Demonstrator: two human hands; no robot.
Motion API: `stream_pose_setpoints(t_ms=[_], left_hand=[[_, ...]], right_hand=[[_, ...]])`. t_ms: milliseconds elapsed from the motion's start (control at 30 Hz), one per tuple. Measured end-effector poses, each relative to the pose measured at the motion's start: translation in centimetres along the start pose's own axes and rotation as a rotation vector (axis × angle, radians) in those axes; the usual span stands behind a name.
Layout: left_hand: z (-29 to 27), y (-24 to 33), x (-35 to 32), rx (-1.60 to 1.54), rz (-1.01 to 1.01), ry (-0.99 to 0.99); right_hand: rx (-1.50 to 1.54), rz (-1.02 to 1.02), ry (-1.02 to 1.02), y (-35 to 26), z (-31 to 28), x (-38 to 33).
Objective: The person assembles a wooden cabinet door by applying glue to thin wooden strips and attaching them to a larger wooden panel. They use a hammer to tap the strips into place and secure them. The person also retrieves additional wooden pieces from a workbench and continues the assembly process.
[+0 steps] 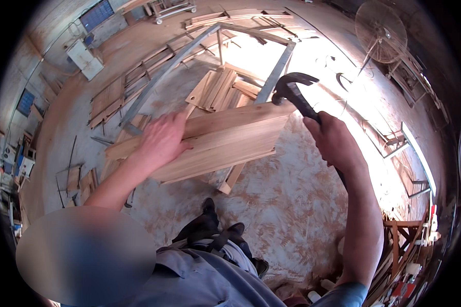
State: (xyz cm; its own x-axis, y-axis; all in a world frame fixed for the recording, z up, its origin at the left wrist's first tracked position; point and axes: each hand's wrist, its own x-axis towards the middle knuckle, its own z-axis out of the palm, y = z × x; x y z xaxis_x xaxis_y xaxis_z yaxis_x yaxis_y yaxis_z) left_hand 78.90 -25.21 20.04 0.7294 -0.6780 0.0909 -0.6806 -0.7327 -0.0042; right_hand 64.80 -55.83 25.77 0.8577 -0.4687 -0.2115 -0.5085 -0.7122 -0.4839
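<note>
A wide panel of pale wood is in front of me, tilted, with a thicker board along its upper edge. My left hand is closed over that board near its left end, thumb on the near side. In my right hand is a claw hammer, its dark head raised just above the board's right end. I cannot tell whether the head touches the wood. A wooden leg or strip shows below the panel.
Beyond the panel, a grey metal frame stands around stacked wooden pieces. More wooden frames lie on the floor to the left. A large fan stands at the far right, and wood scraps pile up at the near right.
</note>
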Motion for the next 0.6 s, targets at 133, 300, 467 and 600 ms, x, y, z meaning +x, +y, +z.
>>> stream_pose_setpoints(t_ms=[133, 300, 467, 600], left_hand=[[-0.3, -2.1, -2.2, 0.014, -0.106, -0.076], [-0.2, -2.7, -2.1, 0.027, -0.04, -0.078], [0.2, -3.0, -2.3, 0.021, -0.019, -0.068], [0.1, -3.0, -2.1, -0.014, -0.007, -0.069]], right_hand=[[-0.019, -0.108, 0.063, 0.5, 1.1, 0.2], [0.002, -0.073, 0.033, -0.5, 1.5, -0.4], [0.075, -0.164, 0.036, -3.2, 1.1, -1.5], [0.064, -0.207, -0.018, -3.9, 2.9, -1.7]])
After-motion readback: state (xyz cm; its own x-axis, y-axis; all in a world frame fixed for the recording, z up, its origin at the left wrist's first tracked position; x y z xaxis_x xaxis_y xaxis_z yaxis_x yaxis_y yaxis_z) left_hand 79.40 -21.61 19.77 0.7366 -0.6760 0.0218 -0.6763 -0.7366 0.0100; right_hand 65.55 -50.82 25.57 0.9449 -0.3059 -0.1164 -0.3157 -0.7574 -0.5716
